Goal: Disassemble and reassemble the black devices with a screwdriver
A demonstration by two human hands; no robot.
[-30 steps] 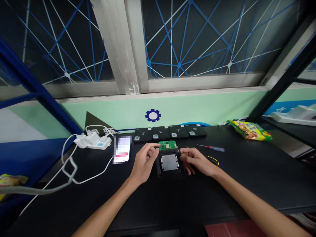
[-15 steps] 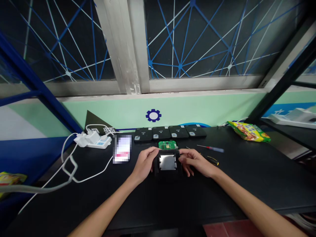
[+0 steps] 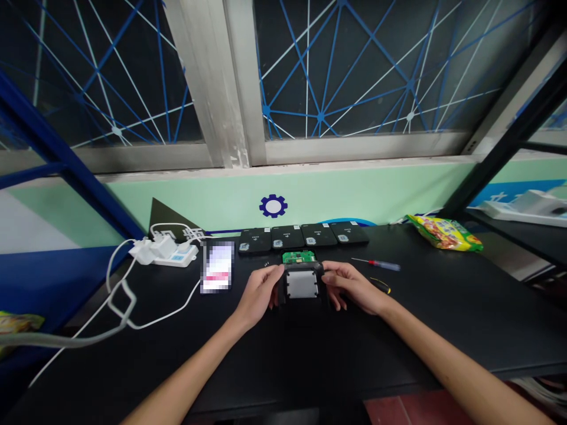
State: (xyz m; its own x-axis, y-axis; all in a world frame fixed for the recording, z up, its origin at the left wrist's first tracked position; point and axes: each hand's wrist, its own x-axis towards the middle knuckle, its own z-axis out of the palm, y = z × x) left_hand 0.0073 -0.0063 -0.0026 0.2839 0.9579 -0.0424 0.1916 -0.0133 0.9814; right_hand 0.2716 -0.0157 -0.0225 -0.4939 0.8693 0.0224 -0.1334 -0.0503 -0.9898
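Between my two hands is a black plastic device cover (image 3: pixel 302 284) with a silvery metal plate set in its middle. My left hand (image 3: pixel 260 289) grips its left side, thumb along the upper edge. On the opposite side my right hand (image 3: pixel 352 286) pinches the edge between thumb and index finger, its lower fingers curled beneath. Just behind the cover lies a green circuit board (image 3: pixel 299 257) in a dark casing, its near part hidden by the cover. A few tiny screws (image 3: pixel 266 264) appear to lie left of the board.
Several black boxes (image 3: pixel 287 236) stand in a row at the back. Right lie a screwdriver with a red and blue handle (image 3: pixel 383 265) and a yellow-black handle (image 3: pixel 380 285). Left are a lit phone (image 3: pixel 217 267), a white power strip (image 3: pixel 177 257) and cables. A snack bag (image 3: pixel 445 233) rests far right.
The cover has tilted and risen slightly in my hands, and its metal plate now looks duller. My grip stays the same. The whole view has shifted a little.
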